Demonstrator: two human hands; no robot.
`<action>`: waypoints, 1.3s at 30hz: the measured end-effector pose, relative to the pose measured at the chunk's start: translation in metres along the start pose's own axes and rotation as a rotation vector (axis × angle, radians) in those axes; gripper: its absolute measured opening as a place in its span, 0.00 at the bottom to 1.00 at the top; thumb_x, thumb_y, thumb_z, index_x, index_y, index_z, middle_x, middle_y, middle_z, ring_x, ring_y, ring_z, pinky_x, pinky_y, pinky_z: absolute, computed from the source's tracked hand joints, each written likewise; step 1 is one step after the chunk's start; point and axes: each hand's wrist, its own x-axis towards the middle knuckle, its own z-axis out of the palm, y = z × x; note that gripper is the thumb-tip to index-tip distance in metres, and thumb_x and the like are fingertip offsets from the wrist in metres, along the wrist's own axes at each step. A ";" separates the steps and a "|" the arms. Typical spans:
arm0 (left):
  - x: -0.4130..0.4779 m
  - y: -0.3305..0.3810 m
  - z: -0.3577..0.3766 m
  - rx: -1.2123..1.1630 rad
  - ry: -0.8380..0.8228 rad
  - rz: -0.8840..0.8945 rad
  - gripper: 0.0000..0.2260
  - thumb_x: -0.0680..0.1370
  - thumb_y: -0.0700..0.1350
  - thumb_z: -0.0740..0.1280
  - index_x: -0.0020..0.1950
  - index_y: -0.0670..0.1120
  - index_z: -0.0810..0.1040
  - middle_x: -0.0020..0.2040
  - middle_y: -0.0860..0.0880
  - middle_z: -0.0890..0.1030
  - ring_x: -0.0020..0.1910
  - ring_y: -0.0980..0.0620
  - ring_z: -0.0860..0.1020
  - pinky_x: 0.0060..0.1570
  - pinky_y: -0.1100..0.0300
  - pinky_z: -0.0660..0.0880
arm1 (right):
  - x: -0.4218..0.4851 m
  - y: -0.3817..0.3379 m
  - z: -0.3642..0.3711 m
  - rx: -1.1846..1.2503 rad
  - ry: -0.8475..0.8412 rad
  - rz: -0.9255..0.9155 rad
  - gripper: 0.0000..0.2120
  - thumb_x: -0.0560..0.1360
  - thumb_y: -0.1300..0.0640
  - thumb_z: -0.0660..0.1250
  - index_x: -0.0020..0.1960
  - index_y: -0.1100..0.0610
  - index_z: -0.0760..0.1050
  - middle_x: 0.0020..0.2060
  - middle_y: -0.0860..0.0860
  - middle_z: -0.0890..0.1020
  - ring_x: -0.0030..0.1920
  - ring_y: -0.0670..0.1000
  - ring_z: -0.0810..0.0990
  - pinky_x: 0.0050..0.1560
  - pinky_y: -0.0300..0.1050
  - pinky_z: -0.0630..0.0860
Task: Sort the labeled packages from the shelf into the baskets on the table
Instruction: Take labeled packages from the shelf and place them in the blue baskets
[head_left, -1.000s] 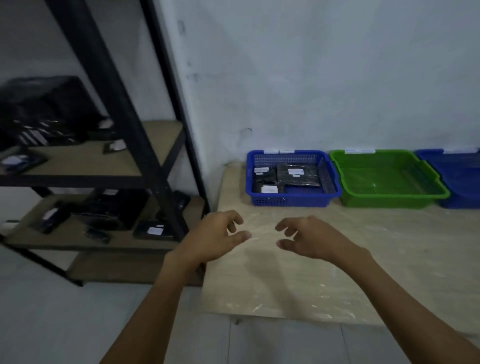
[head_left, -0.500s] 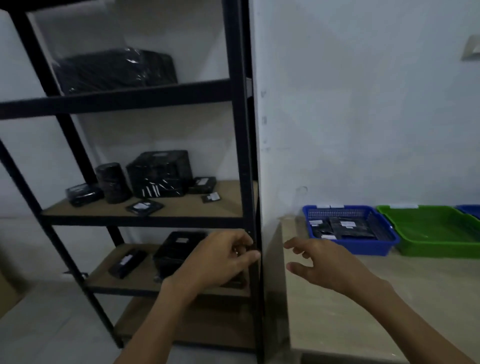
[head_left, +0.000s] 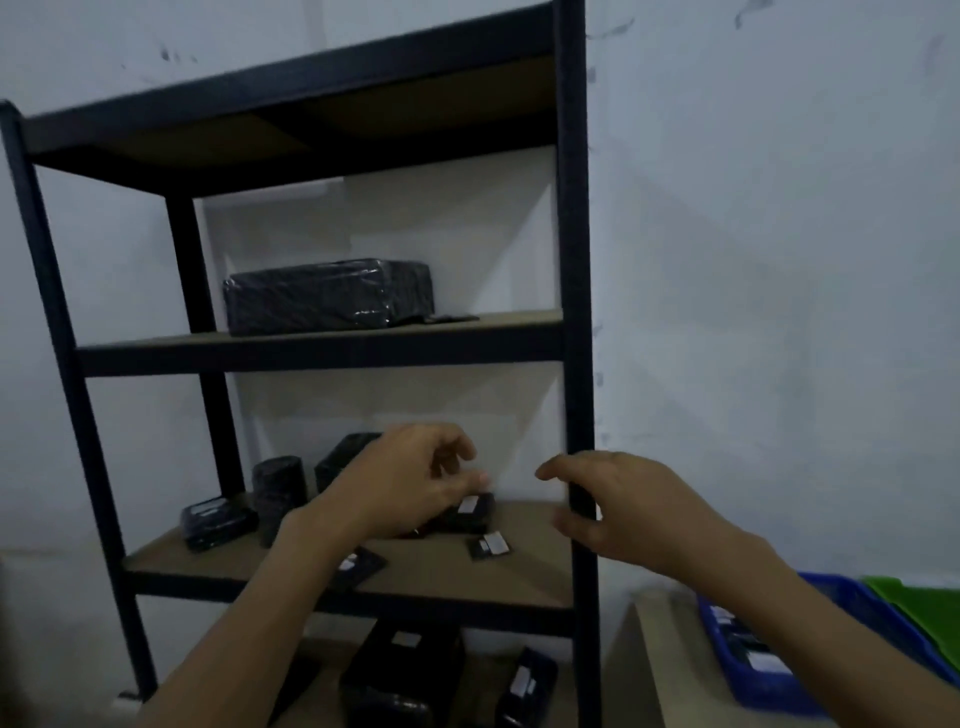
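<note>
A black metal shelf (head_left: 576, 312) with wooden boards fills the view. Its middle board carries several black wrapped packages with white labels: a small flat one (head_left: 488, 545), a box (head_left: 470, 512) behind my left hand, a cylinder (head_left: 278, 491) and a pouch (head_left: 218, 522). My left hand (head_left: 410, 478) hovers over that board with loosely curled fingers, holding nothing. My right hand (head_left: 618, 504) floats empty in front of the shelf's right post. A blue basket (head_left: 779, 680) holding labeled packages and a green basket (head_left: 919, 608) sit at the lower right.
A large black wrapped box (head_left: 327, 296) lies on the upper board. More labeled black packages (head_left: 405, 670) sit on the lower board. The table's corner (head_left: 644, 654) stands just right of the shelf post, against the white wall.
My view has swung up and left from the table to the shelf. Both hands have risen to the level of the middle board, still empty.
</note>
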 end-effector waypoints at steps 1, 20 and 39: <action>0.009 -0.007 -0.006 0.014 0.017 0.007 0.12 0.74 0.58 0.68 0.53 0.54 0.77 0.45 0.56 0.79 0.44 0.60 0.77 0.46 0.61 0.76 | 0.013 -0.002 -0.001 0.003 0.020 -0.008 0.22 0.77 0.43 0.61 0.70 0.43 0.64 0.65 0.44 0.74 0.63 0.46 0.73 0.60 0.40 0.70; 0.224 -0.130 -0.074 -0.015 0.316 0.247 0.05 0.76 0.46 0.68 0.48 0.47 0.81 0.44 0.53 0.80 0.44 0.56 0.78 0.46 0.62 0.72 | 0.231 0.016 0.022 -0.209 0.378 0.087 0.33 0.73 0.34 0.46 0.68 0.50 0.69 0.69 0.54 0.70 0.70 0.54 0.68 0.71 0.53 0.60; 0.352 -0.157 -0.047 0.275 -0.203 -0.059 0.12 0.75 0.41 0.60 0.48 0.36 0.79 0.50 0.39 0.80 0.46 0.43 0.78 0.48 0.50 0.76 | 0.257 0.044 0.063 -0.289 0.607 0.151 0.24 0.77 0.37 0.51 0.57 0.53 0.75 0.47 0.49 0.77 0.48 0.52 0.74 0.55 0.50 0.66</action>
